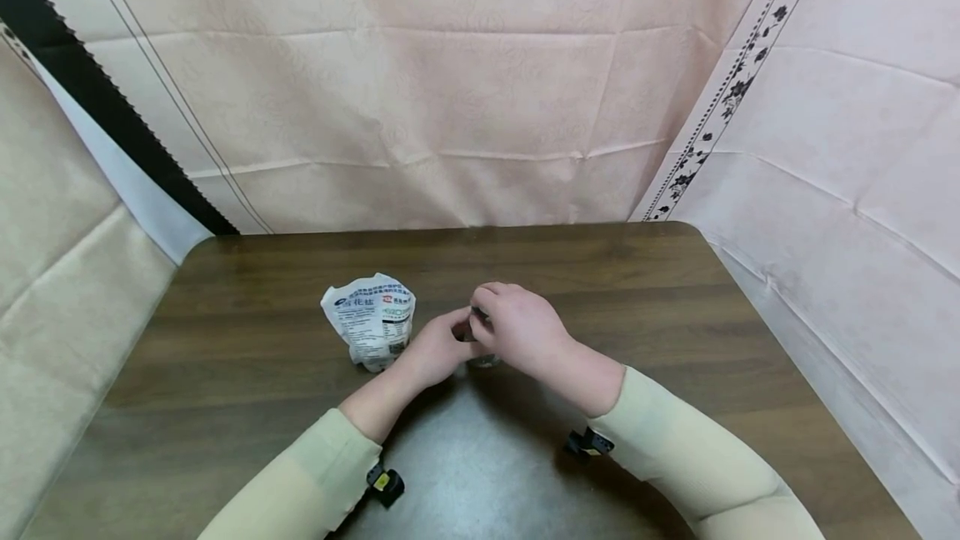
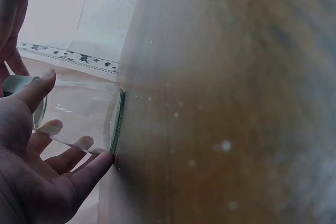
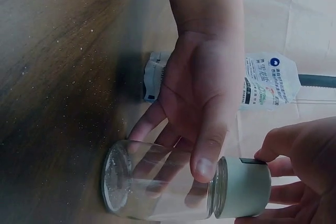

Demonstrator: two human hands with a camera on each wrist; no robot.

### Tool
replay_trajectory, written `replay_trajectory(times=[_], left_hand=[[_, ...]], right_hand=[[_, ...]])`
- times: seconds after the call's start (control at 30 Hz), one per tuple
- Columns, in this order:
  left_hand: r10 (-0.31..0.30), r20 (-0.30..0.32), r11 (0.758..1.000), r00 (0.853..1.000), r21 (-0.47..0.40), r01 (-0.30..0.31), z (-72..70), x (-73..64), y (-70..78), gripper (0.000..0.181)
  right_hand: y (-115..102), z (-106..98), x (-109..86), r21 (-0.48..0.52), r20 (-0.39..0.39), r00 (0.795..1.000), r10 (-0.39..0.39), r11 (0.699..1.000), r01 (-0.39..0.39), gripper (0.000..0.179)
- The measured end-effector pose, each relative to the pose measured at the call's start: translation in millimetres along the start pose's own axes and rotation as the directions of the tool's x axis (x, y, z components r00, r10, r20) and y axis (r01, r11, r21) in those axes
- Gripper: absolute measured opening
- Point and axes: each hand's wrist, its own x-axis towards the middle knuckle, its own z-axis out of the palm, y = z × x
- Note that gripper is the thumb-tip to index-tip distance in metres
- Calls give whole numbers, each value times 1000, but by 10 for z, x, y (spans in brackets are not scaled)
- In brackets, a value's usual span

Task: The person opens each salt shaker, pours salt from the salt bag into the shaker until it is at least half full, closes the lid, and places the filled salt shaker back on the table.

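A clear glass jar (image 3: 173,208) stands upright on the table, its pale green lid (image 3: 244,187) sitting at the mouth. My left hand (image 1: 438,350) holds the jar's body, thumb on the near side and fingers round the far side, seen through the glass in the right wrist view. From above, my right hand (image 1: 525,327) grips the lid with its fingers and thumb round the edge. Whitish specks show at the jar's base. In the head view the hands hide most of the jar.
Left of the hands, a white printed bag (image 1: 372,319) with Chinese text stands on the brown wood-grain table (image 1: 637,273). Small white specks dot the tabletop in the wrist views. Pale cloth (image 1: 450,107) hangs behind the table's far edge and along both sides.
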Motion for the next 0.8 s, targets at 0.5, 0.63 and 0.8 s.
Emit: replay_trajectory(times=[0.5, 0.63, 0.8], left_hand=[[-45, 24, 999, 999, 10, 45, -19, 10, 1, 62], [-53, 29, 999, 998, 16, 52, -10, 13, 11, 63], [-64, 15, 998, 998, 9, 64, 7, 25, 5, 66]], right_hand=[[135, -18, -5, 85, -6, 1000, 12, 996, -11, 8], [165, -64, 12, 74, -38, 999, 9, 997, -7, 9], [236, -146, 22, 38, -91, 996, 10, 999, -6, 14]])
